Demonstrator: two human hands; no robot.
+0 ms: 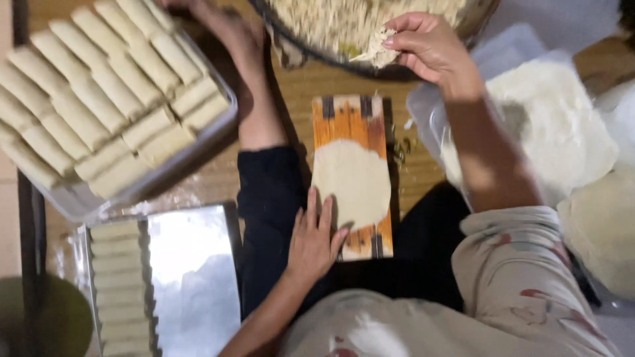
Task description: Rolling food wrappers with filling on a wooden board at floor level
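My left hand (315, 239) lies flat on the near edge of a thin round dough wrapper (354, 182), which is spread on an orange wooden board (347, 116). My right hand (428, 45) is up at the rim of a big bowl of shredded pale filling (331, 23) and pinches a small clump of filling (377, 47) between its fingers. Another person's hand (228, 30), on an arm in a black sleeve (268, 192), reaches toward the far left side of the bowl.
A metal tray (208, 135) packed with several rolled pastries (99, 86) sits at the left. Below it a second shiny tray (192, 264) holds a row of rolls (119, 284). A stack of flat wrappers (555, 119) lies in a clear container at the right.
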